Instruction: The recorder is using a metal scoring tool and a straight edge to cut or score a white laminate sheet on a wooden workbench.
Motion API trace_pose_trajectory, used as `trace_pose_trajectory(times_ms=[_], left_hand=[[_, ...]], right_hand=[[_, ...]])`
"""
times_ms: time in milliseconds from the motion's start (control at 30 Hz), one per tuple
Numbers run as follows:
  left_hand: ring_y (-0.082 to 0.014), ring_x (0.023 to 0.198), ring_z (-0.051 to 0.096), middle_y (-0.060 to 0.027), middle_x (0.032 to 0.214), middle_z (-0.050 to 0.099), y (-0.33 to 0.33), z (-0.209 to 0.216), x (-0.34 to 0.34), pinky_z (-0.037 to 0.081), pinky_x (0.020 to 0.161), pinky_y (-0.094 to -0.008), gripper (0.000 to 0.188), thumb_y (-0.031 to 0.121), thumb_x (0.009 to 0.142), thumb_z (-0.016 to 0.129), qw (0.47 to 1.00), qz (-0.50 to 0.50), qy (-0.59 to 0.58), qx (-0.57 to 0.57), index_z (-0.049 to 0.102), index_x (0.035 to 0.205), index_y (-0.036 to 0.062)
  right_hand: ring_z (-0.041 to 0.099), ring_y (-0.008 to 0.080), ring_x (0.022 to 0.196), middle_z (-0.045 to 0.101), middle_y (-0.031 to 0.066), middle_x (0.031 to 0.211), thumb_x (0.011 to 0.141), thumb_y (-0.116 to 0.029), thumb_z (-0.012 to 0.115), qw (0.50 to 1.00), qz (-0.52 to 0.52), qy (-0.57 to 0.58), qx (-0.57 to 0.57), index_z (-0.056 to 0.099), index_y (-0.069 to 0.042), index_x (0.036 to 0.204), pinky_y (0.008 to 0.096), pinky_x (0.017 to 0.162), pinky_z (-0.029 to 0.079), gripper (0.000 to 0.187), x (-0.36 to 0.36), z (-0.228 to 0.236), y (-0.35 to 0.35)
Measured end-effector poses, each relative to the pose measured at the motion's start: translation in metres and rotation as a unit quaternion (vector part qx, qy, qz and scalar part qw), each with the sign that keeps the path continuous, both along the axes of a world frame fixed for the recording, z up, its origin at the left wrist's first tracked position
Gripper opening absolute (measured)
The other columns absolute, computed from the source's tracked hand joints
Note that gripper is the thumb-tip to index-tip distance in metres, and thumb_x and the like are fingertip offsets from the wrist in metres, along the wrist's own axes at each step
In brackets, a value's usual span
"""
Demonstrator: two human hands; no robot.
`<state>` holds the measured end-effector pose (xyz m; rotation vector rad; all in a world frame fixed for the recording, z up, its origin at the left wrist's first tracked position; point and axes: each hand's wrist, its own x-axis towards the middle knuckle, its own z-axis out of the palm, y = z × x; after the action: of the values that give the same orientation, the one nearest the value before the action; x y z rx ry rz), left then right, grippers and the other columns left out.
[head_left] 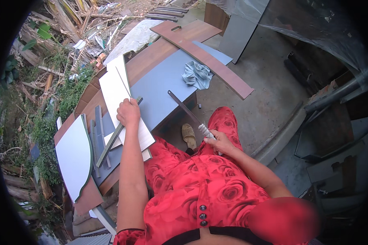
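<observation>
My left hand (pixel 129 112) is closed around a narrow dark green strip (pixel 115 139), which slants across a white board (pixel 115 87). A thin dark rod or line (pixel 122 81) runs over the board up to my fingertips; I cannot tell whether they hold it. In my right hand (pixel 221 143), above my lap, is a long narrow dark saw blade (pixel 185 107) with a hole near its tip. Its handle (pixel 205 130) is wrapped in white, and my fingers are wrapped round it. The blade points up and left, apart from the boards.
Under the white board lies a blue-grey panel (pixel 155 90). A crumpled light-blue cloth (pixel 197 75) and a long reddish-brown plank (pixel 216 67) rest on it. Left are a curved white board (pixel 74 157) and grey strips (pixel 99 130). A concrete curb (pixel 284 134) runs along the right.
</observation>
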<state>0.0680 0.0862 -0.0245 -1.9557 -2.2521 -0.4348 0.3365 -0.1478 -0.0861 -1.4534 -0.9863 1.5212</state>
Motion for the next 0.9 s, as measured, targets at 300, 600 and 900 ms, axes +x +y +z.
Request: trace_pose_trajectory(times_ms=[300,600,900], left_hand=[[-0.0346,0.09,0.06,-0.0139,0.095,0.064,0.004,0.001,0.0,0.046,0.08,-0.0485,0.034,0.03,0.089,0.041,1.0,0.001,-0.008,0.001,0.066,0.092,0.0074],[-0.0336,0.089,0.061,-0.0142,0.092,0.064,0.001,0.003,-0.002,0.047,0.077,-0.0483,0.033,0.03,0.089,0.042,1.0,0.003,-0.018,0.013,0.066,0.09,0.0068],[-0.0373,0.089,0.06,-0.0166,0.094,0.064,-0.001,0.002,0.0,0.046,0.08,-0.0499,0.035,0.029,0.089,0.04,0.999,-0.011,-0.03,0.018,0.065,0.09,0.0043]], right_hand=[[0.058,0.0205,0.074,0.059,0.0104,0.079,0.083,-0.026,0.064,0.981,0.066,-0.151,0.107,0.057,-0.003,0.102,0.0336,0.07,0.046,0.031,-0.018,0.0,-0.001],[0.046,0.009,0.074,0.05,-0.0017,0.078,0.085,-0.021,0.064,0.987,0.071,-0.104,0.098,0.058,-0.003,0.103,0.026,0.068,0.039,0.026,-0.016,-0.011,0.007],[0.049,0.0084,0.08,0.054,-0.0007,0.084,0.086,-0.021,0.063,0.991,0.076,-0.069,0.084,0.056,-0.003,0.108,0.0251,0.073,0.041,0.029,-0.022,-0.009,0.005]])
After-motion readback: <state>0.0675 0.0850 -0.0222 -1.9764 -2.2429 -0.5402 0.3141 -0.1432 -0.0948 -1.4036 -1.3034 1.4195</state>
